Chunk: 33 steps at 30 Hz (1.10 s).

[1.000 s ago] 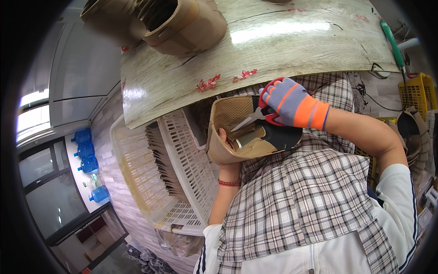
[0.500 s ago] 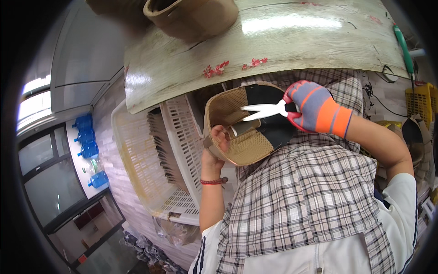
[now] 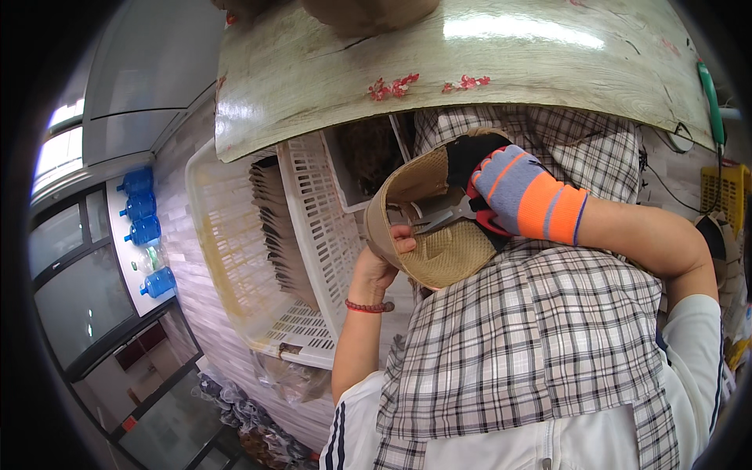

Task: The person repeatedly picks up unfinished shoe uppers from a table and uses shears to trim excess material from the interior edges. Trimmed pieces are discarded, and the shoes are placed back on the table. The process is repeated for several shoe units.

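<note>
Over my lap is a tan, mesh-textured, cap-like piece (image 3: 454,252) with a black section on its right side. My bare left hand (image 3: 382,262) grips its left edge, fingertips inside the hollow and the rest of the hand partly hidden by the wall. In a grey, orange and red work glove, my right hand (image 3: 509,192) is closed round red-handled scissors (image 3: 446,218). Their pale blades point left into the hollow, close to my left fingertips. Whether the blades touch the material I cannot tell.
A pale wood-patterned table (image 3: 313,102) lies ahead, bearing a brown rounded piece (image 3: 368,14). Left of me, a white plastic basket (image 3: 319,196) holds a stack of tan, dark-edged pieces (image 3: 282,227). A green-handled tool (image 3: 710,102) is at the table's right end, near a yellow crate (image 3: 724,188).
The scissors have gone lower and deeper into the piece, their blades now less spread. My right hand has shifted slightly left, and the piece has tilted. The whole view has shifted too.
</note>
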### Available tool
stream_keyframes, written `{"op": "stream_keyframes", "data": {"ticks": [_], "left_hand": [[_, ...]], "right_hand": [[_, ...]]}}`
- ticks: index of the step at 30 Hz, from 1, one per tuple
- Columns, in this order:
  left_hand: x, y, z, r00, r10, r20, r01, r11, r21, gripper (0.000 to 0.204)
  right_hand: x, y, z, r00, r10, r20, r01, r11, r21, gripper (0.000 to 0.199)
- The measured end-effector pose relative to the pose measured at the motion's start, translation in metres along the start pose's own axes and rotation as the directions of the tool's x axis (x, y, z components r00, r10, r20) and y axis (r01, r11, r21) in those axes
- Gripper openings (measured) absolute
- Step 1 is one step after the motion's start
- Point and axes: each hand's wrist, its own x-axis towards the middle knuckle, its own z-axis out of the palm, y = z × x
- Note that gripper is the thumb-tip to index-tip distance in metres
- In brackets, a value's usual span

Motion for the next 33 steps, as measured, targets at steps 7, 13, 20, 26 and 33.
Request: {"op": "stream_keyframes", "data": {"ticks": [7, 13, 20, 26, 33], "left_hand": [[0.002, -0.008, -0.006, 0.998, 0.0, -0.062, -0.004, 0.998, -0.062, 0.031], [0.005, -0.007, -0.005, 0.999, -0.02, -0.038, 0.017, 0.998, -0.067, 0.031], [0.002, -0.007, -0.001, 0.999, -0.003, -0.047, 0.0, 0.998, -0.055, 0.037], [-0.006, -0.004, 0.014, 0.997, 0.071, -0.033, -0.073, 0.996, -0.05, 0.039], [-0.006, -0.007, 0.013, 0.995, 0.076, -0.067, -0.083, 0.992, -0.1, 0.038]], "right_hand": [[0.005, -0.004, -0.001, 1.0, -0.006, 0.003, 0.006, 0.995, -0.101, 0.031], [0.004, 0.002, 0.002, 1.0, 0.005, 0.001, -0.005, 1.0, 0.004, 0.026], [-0.039, 0.033, -0.019, 0.984, 0.14, -0.107, -0.124, 0.981, 0.147, 0.027], [-0.038, 0.024, 0.0, 0.995, 0.041, -0.087, -0.02, 0.973, 0.232, 0.028], [-0.04, 0.034, -0.001, 0.999, 0.039, 0.003, -0.039, 0.999, 0.016, 0.029]]}}
